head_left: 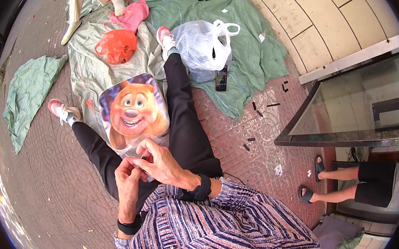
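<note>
Both of my hands meet above my lap, fingertips pinched close together. My left hand [128, 180] is closed, its thumb and forefinger pressed against the other hand's fingers. My right hand [164, 163] bends over from the right, also closed in a pinch. A small dark piece [145, 157] shows at the fingers, too small to name; the fingers hide most of what they hold. Just beyond them, between my legs, lies a rounded panel with a printed cartoon bear [133, 111]. Crumpled clear plastic [136, 146] covers its near end, beside my hands.
A white plastic bag [201, 46] and a phone [221, 79] lie on green cloth [256, 68]. A red bag [117, 46] rests farther left. Small black strips [257, 109] are scattered on the paving, right. A person in sandals [319, 168] stands by a glass door [347, 113]; another person sits far left.
</note>
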Demonstrator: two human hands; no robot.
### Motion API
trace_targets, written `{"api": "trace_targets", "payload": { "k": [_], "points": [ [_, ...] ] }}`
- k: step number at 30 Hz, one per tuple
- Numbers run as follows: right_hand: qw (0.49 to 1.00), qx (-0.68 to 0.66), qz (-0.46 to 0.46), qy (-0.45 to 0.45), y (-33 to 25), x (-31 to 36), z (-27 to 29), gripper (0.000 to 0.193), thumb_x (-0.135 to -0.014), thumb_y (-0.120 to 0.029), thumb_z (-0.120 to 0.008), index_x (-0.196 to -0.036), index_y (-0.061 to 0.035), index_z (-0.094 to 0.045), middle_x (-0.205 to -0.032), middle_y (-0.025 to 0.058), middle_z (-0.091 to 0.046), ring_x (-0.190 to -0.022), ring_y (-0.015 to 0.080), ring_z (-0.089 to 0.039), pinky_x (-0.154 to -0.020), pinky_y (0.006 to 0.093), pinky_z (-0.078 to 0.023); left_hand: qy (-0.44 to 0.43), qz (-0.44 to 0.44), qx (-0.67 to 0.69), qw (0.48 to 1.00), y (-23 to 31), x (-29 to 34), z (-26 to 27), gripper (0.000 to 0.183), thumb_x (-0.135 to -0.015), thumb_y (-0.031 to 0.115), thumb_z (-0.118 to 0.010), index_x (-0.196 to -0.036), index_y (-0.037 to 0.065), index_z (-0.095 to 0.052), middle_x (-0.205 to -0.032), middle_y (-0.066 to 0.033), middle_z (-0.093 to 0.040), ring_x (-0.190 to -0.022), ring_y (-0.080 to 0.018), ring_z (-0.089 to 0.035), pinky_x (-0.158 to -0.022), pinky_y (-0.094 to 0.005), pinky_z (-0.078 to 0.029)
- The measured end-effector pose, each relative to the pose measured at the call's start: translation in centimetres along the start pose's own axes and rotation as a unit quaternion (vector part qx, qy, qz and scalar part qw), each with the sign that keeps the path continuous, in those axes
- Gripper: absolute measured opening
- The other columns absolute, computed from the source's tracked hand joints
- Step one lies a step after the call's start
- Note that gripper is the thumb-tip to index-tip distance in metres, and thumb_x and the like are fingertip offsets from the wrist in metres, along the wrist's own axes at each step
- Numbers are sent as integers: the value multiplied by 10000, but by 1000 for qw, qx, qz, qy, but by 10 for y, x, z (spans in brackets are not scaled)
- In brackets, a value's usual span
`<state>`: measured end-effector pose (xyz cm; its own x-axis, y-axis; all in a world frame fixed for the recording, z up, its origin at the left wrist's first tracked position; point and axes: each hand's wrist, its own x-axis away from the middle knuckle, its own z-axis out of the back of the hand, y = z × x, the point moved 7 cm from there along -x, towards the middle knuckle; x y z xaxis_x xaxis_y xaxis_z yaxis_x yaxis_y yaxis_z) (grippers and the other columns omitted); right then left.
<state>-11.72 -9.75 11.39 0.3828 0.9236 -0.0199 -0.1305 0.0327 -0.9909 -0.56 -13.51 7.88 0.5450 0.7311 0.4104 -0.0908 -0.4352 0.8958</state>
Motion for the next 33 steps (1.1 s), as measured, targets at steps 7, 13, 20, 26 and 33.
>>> {"api": "trace_targets", "payload": {
  "k": [7,13,20,26,33],
  "points": [
    [999,-27,-14,-33,1,0,-7,221,-817,-104,-591,-901,-21,-405,-713,95,-547,-561,179,-566,-486,304,-430,-2,-9,9,1000,0,1,3,118,-729,-5,-424,-795,14,-519,-660,-32,-557,-525,-86,-514,-495,-201,-427],
    [998,-28,-38,-42,3,0,-7,216,-813,-97,-591,-895,-24,-404,-736,95,-538,-556,173,-549,-495,300,-433,0,0,17,1000,-1,1,3,131,-717,0,-415,-798,14,-517,-662,-38,-560,-527,-92,-516,-497,-202,-425],
    [999,-31,-25,-18,3,-1,-4,236,-815,-148,-621,-866,-28,-424,-623,54,-528,-540,98,-497,-484,275,-410,-3,7,25,1000,-2,0,3,118,-716,-11,-425,-791,19,-511,-663,-40,-562,-527,-94,-518,-495,-199,-425],
    [1000,-2,15,-8,4,-2,-7,235,-813,-136,-617,-873,-23,-419,-692,84,-538,-581,141,-545,-525,293,-443,2,11,37,999,-4,0,5,115,-719,-25,-422,-787,27,-500,-664,-40,-561,-524,-94,-517,-494,-196,-425],
    [999,-6,45,-11,-1,-2,-9,215,-808,-90,-610,-867,-24,-414,-685,85,-537,-558,152,-561,-481,278,-440,29,2,42,999,-3,-1,3,74,-781,-18,-489,-840,4,-527,-658,-31,-560,-510,-67,-492,-473,-182,-400]
  ]
}}
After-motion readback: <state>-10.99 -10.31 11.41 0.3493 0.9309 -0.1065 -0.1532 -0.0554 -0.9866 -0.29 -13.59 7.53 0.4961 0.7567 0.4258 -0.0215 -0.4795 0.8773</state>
